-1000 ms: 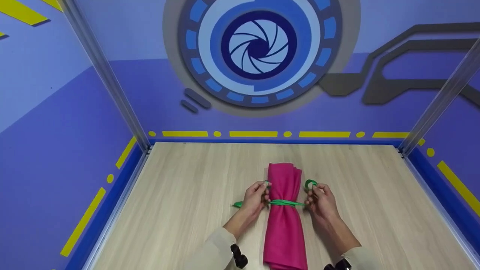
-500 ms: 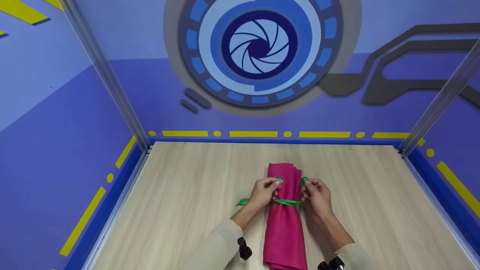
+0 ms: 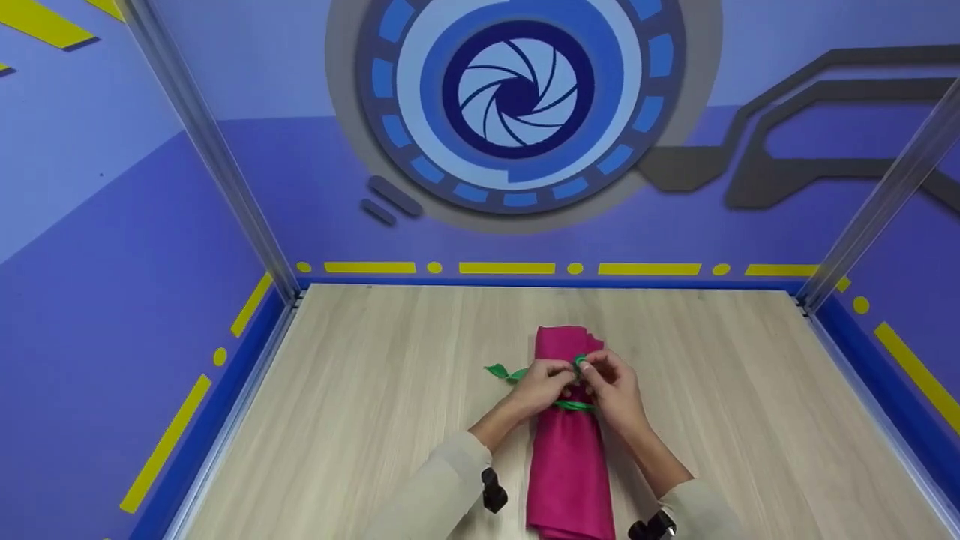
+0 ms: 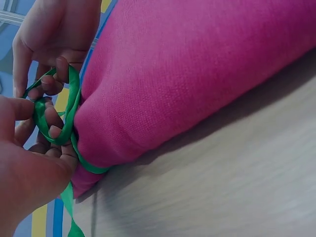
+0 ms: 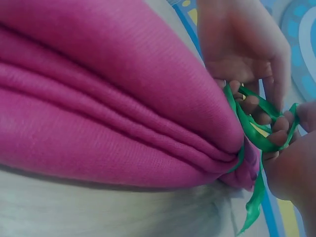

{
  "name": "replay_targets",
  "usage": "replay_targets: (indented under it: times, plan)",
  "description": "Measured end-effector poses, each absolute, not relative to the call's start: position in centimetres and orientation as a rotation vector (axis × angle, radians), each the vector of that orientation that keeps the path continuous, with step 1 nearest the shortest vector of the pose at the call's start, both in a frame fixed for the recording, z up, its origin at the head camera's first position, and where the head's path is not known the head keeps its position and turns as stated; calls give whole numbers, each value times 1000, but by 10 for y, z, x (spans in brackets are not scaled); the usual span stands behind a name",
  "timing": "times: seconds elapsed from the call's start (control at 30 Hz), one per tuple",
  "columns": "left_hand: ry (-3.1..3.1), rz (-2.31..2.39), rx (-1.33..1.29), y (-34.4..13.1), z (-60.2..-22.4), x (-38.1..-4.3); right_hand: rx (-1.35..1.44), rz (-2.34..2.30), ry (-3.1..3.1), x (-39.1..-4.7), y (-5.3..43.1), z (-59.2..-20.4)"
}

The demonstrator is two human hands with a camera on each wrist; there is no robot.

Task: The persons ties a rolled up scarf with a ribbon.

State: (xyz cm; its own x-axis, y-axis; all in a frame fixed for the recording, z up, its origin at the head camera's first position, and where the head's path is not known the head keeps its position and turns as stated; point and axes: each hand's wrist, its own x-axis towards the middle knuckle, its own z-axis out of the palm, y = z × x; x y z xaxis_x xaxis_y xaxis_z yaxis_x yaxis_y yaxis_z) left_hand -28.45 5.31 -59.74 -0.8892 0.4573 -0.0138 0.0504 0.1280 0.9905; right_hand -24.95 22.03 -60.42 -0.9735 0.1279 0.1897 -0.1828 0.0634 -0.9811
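A bundle of folded pink cloth [image 3: 570, 472] lies lengthwise on the table, cinched at its upper part by a green ribbon [image 3: 574, 406]. Over the cloth, my left hand [image 3: 538, 388] and right hand [image 3: 616, 391] meet, each pinching part of the ribbon. In the left wrist view, ribbon loops [image 4: 74, 94] run around the fingers of both hands. The right wrist view shows the ribbon [image 5: 256, 136] threaded among the fingertips, with a loose tail [image 5: 254, 212] hanging down. Another tail [image 3: 504, 372] sticks out left of my left hand. Fingers partly hide where the loops cross.
The pale wooden table [image 3: 390, 360] extends on both sides of the cloth. Blue patterned panels [image 3: 300, 195] enclose it at the back and sides, with metal posts [image 3: 217, 165] at the corners.
Both hands have come together over the cloth, the left moving right and the right moving left, bringing the ribbon loops together. The cloth has stayed in place.
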Motion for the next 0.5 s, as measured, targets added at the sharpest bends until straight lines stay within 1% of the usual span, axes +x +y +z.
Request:
replay_targets:
  times: [0.23,0.43,0.5]
  plan:
    - [2050,1833,452,51,-598,-281,48,1861,-2218,-248,216,-605]
    - [2073,1851,510,50,-603,-282,42,1760,-2316,-233,208,-581]
    - [2078,1877,492,51,-606,-282,59,1742,-2334,-234,209,-585]
